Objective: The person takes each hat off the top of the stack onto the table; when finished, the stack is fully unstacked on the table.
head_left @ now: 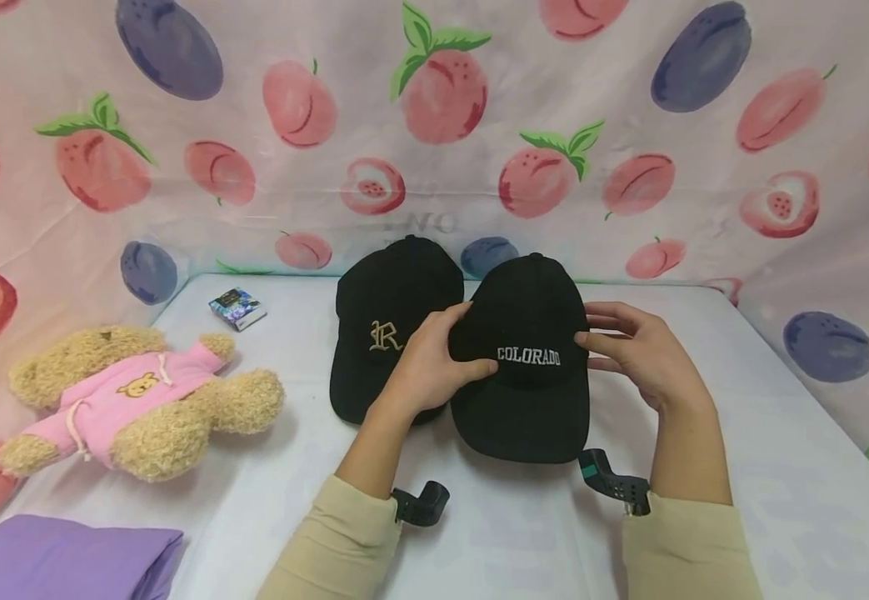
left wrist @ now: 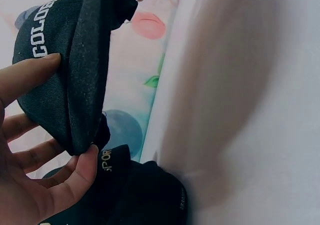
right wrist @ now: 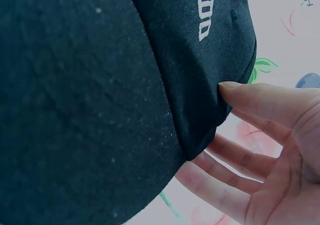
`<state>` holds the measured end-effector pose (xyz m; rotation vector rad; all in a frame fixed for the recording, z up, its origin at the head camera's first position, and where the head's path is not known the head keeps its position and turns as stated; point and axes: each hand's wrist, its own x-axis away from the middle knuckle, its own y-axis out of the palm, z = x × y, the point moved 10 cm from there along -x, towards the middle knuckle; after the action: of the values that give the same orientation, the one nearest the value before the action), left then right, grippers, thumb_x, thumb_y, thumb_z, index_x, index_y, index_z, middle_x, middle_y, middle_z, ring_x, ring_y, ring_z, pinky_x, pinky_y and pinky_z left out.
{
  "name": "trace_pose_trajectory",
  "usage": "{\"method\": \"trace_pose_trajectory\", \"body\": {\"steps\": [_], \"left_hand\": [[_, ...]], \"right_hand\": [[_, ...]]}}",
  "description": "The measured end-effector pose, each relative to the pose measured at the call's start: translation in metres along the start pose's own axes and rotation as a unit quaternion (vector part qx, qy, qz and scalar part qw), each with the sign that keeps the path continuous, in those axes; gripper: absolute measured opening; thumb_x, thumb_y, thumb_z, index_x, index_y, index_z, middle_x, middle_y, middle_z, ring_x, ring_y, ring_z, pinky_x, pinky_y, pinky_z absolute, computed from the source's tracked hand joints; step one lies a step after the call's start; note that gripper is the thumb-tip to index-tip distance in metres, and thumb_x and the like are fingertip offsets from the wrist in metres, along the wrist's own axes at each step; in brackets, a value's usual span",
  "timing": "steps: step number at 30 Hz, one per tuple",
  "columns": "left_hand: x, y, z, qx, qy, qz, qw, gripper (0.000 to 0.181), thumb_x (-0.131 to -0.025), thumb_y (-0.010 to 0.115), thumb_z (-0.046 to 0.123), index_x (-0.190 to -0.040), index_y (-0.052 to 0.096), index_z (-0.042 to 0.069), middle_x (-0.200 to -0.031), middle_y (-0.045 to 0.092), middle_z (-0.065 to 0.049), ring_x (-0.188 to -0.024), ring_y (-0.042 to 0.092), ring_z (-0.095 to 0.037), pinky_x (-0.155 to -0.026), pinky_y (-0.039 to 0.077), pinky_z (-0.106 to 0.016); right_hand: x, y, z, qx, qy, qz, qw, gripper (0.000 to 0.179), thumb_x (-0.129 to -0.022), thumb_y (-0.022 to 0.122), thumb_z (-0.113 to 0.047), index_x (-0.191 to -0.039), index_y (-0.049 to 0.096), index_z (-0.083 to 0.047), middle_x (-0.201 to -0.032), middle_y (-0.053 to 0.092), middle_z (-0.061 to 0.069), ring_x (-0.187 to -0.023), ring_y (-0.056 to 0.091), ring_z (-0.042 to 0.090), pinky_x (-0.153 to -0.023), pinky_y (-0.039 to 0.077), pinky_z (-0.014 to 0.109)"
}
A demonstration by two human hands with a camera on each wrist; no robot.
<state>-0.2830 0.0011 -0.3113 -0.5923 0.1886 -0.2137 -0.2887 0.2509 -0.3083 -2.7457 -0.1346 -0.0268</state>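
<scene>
Between both hands is a black baseball cap [head_left: 527,308] with white COLORADO lettering, its brim facing the person. The left hand [head_left: 430,358] grips its left side, thumb on the front beside the lettering; the left wrist view shows the fingers [left wrist: 82,177] under the cap's edge, with a gap below it, so the cap is lifted. On the right side the right hand [head_left: 640,350] pinches the cap, thumb in front and fingers behind. A second black cap [head_left: 400,283] with a gold R stands just left, partly hidden by the left hand.
A teddy bear [head_left: 142,392] in a pink top lies at the left. Behind it sits a small blue-patterned box [head_left: 237,309]. Folded purple cloth [head_left: 67,560] is at the front left corner. A fruit-print curtain [head_left: 434,192] encloses the white table [head_left: 704,400] at the back and sides.
</scene>
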Motion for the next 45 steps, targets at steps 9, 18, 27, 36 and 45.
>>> {"method": "trace_pose_trajectory", "body": {"steps": [9, 18, 27, 36, 45], "left_hand": [[-0.002, 0.004, -0.005, 0.0, -0.007, 0.0, 1.0, 0.084, -0.087, 0.083, 0.031, -0.159, 0.042, 0.019, -0.152, 0.049, -0.011, -0.136, 0.05, -0.029, -0.115, 0.043, -0.051], [-0.006, 0.008, -0.004, 0.001, -0.003, -0.007, 1.0, 0.084, -0.087, 0.083, 0.032, -0.158, 0.042, 0.018, -0.151, 0.05, -0.012, -0.135, 0.05, -0.029, -0.115, 0.043, -0.05], [-0.01, 0.014, -0.01, -0.003, -0.014, -0.019, 0.9997, 0.084, -0.088, 0.082, 0.032, -0.159, 0.041, 0.017, -0.153, 0.048, -0.013, -0.14, 0.047, -0.03, -0.117, 0.04, -0.05], [-0.016, 0.021, -0.011, 0.003, -0.017, -0.017, 0.9997, 0.083, -0.088, 0.082, 0.029, -0.158, 0.041, 0.014, -0.154, 0.046, -0.016, -0.142, 0.045, -0.032, -0.119, 0.038, -0.049], [-0.022, 0.028, -0.009, 0.002, -0.022, -0.03, 0.9993, 0.083, -0.089, 0.081, 0.029, -0.159, 0.04, 0.015, -0.153, 0.047, -0.016, -0.142, 0.046, -0.032, -0.119, 0.039, -0.049]], "right_hand": [[-0.003, 0.0, 0.003, 0.001, 0.004, -0.004, 1.0, 0.058, -0.1, 0.07, -0.021, -0.151, 0.049, -0.006, -0.151, 0.05, 0.02, -0.104, 0.066, 0.0, -0.088, 0.06, 0.025], [-0.003, -0.003, 0.005, 0.003, 0.003, 0.005, 1.0, 0.057, -0.1, 0.069, -0.02, -0.151, 0.049, -0.004, -0.15, 0.05, 0.021, -0.102, 0.067, -0.001, -0.086, 0.06, 0.024], [-0.007, -0.001, 0.015, 0.014, 0.013, 0.003, 0.9998, 0.058, -0.1, 0.069, -0.021, -0.152, 0.049, -0.005, -0.152, 0.049, 0.022, -0.1, 0.066, -0.003, -0.085, 0.06, 0.023], [-0.009, -0.005, 0.01, 0.044, -0.004, 0.009, 0.999, 0.055, -0.1, 0.068, -0.02, -0.15, 0.051, -0.003, -0.15, 0.052, 0.024, -0.099, 0.065, -0.004, -0.084, 0.061, 0.024], [-0.01, -0.011, 0.013, 0.053, 0.005, 0.014, 0.9985, 0.054, -0.101, 0.067, -0.02, -0.149, 0.051, -0.002, -0.15, 0.051, 0.025, -0.096, 0.064, -0.006, -0.082, 0.061, 0.022]]}}
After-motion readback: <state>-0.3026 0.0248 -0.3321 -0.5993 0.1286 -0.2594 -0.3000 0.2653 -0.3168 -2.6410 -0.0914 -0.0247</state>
